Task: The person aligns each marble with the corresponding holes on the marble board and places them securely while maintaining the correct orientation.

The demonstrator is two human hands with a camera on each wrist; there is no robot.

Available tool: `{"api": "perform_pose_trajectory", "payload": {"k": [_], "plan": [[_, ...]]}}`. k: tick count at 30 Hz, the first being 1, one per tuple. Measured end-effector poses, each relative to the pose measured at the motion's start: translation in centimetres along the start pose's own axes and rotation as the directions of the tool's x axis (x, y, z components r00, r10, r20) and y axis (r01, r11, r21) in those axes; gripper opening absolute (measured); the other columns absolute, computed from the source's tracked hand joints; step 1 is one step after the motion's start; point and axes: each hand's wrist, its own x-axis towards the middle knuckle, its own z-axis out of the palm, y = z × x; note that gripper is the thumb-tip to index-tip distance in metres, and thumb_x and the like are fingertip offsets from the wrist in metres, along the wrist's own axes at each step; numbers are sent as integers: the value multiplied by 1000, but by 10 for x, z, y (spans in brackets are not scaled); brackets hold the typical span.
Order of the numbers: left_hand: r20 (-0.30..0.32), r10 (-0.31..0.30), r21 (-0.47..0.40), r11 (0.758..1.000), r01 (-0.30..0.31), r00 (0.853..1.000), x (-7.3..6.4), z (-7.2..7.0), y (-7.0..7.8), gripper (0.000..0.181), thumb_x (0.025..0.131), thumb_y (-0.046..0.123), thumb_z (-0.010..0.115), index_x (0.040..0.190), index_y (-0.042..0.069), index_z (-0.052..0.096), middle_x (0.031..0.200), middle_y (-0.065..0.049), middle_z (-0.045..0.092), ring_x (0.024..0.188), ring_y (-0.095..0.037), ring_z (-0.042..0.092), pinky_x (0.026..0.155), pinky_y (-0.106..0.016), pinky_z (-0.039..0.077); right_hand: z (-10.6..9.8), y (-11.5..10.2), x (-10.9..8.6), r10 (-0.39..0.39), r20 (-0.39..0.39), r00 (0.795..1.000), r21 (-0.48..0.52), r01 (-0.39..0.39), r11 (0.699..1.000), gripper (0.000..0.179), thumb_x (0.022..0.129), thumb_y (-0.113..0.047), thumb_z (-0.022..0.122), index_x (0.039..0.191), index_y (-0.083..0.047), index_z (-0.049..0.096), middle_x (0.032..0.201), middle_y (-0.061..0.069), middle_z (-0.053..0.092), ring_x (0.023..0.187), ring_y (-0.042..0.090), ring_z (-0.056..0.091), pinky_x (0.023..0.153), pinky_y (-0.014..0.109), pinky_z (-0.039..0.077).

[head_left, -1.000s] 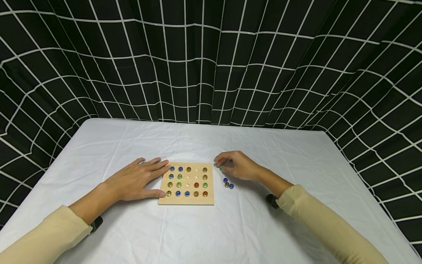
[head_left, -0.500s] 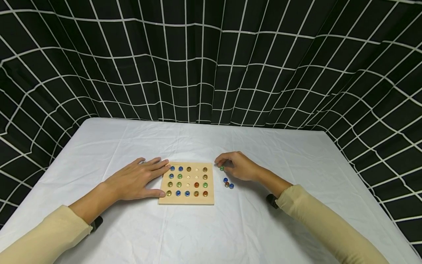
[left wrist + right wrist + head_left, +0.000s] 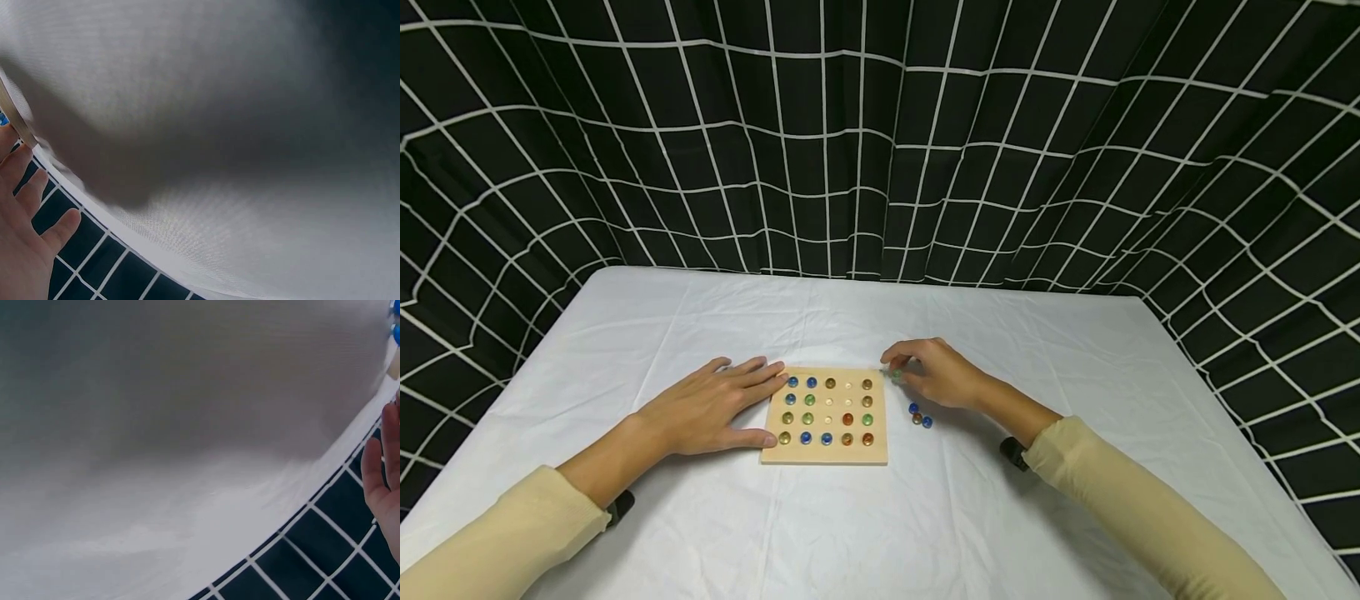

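Note:
My left hand point(image 3: 718, 408) lies flat with spread fingers, its fingertips and thumb touching the left edge of a square wooden marble board point(image 3: 823, 457). Blue, green, amber and red glass marbles sit in rows on that board, and several hollows around its middle and back show bare wood. Beside the back right corner, my right hand point(image 3: 936, 372) pinches a green marble point(image 3: 897, 377) between thumb and fingers. The left wrist view catches part of the left hand point(image 3: 25, 231) by the board's edge point(image 3: 15, 115); in the right wrist view only some fingers point(image 3: 374, 469) appear.
Two blue marbles point(image 3: 927, 422) and a reddish-brown marble point(image 3: 917, 419) lie close together on the white tablecloth point(image 3: 1000, 517), right of the board. A black curtain with a white grid point(image 3: 820, 158) stands behind the table and along its sides.
My right hand has moved slightly left and away from me, toward the board's back right corner, carrying the green marble off its earlier spot. The left hand stays put.

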Motion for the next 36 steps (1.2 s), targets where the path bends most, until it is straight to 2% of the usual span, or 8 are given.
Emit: {"api": "perform_pose_trajectory", "payload": {"k": [6, 15, 21, 29, 36], "plan": [[-1, 2, 0, 1000, -2, 1000, 1, -1, 1, 90, 89, 78, 44, 154, 17, 39, 158, -2, 38, 146, -28, 33, 111, -61, 31, 1, -10, 3, -40, -18, 999, 23, 41, 999, 32, 90, 8, 63, 121, -1, 67, 107, 5, 72, 105, 19, 65, 103, 43, 47], [3, -4, 1, 1000, 4, 1000, 0, -1, 1, 90, 89, 78, 42, 154, 17, 39, 158, -2, 38, 145, -28, 33, 110, -60, 31, 10, -26, 9, -99, -12, 995, 51, 100, 994, 30, 91, 6, 64, 120, -2, 68, 107, 5, 72, 105, 17, 65, 104, 43, 46], [-8, -2, 2, 1000, 2, 1000, 0, 0, 0, 89, 89, 78, 43, 154, 17, 40, 157, -1, 38, 145, -27, 34, 110, -60, 31, 15, -34, 11, -112, -5, 994, 65, 112, 992, 29, 90, 6, 65, 118, -2, 69, 105, 5, 73, 103, 16, 65, 101, 40, 47], [0, 2, 5, 1000, -2, 1000, 1, -1, 0, 89, 89, 78, 43, 154, 17, 40, 158, -1, 38, 145, -28, 34, 110, -60, 32, 23, -45, 13, -107, 56, 993, 41, 105, 994, 28, 91, 3, 68, 117, -6, 69, 105, 2, 72, 100, 13, 65, 92, 33, 51], [2, 3, 9, 1000, -3, 1000, 1, -1, 0, 90, 89, 79, 42, 154, 17, 40, 158, -1, 38, 145, -29, 34, 110, -60, 32, 29, -48, 13, -108, 83, 991, -22, 111, 994, 27, 92, -1, 69, 117, -10, 70, 105, -3, 72, 100, 9, 61, 91, 27, 50]]}}
